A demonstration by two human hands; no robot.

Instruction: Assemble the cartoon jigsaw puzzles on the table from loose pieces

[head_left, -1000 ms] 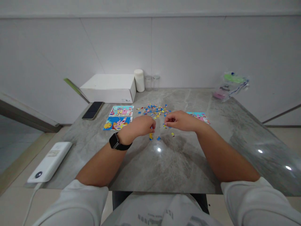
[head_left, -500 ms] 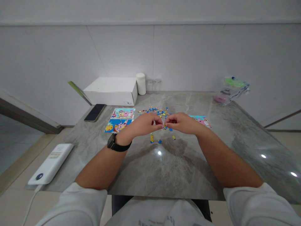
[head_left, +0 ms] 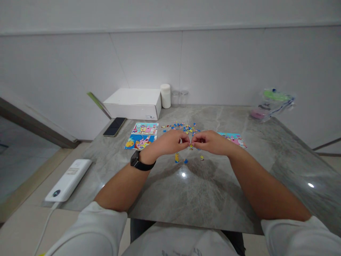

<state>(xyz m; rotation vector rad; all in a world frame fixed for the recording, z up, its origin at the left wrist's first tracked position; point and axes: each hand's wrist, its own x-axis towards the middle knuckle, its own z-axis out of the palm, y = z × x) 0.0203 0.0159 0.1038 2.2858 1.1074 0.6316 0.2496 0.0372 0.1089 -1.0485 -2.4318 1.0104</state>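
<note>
My left hand (head_left: 173, 142), with a black watch on its wrist, and my right hand (head_left: 213, 143) meet fingertip to fingertip over the middle of the table. Both are closed in a pinch on small jigsaw puzzle pieces, mostly covered by the fingers. Behind the hands lies a scattered heap of loose puzzle pieces (head_left: 183, 127), blue, yellow and red. Nearer to me are a yellow strip of joined pieces (head_left: 177, 158), a blue piece (head_left: 185, 161) and a small yellow piece (head_left: 201, 158).
Cartoon picture cards (head_left: 145, 128) lie at left, and another card (head_left: 237, 139) is partly behind my right forearm. A phone (head_left: 115, 127), a white box (head_left: 133, 103), a white bottle (head_left: 165, 96), two glasses (head_left: 179, 99), a plastic bag (head_left: 271, 105) and a power bank (head_left: 68, 179) surround them.
The view has shifted slightly, so everything sits a little further right. My hands stay pinched together at nearly the same spot over the table.
</note>
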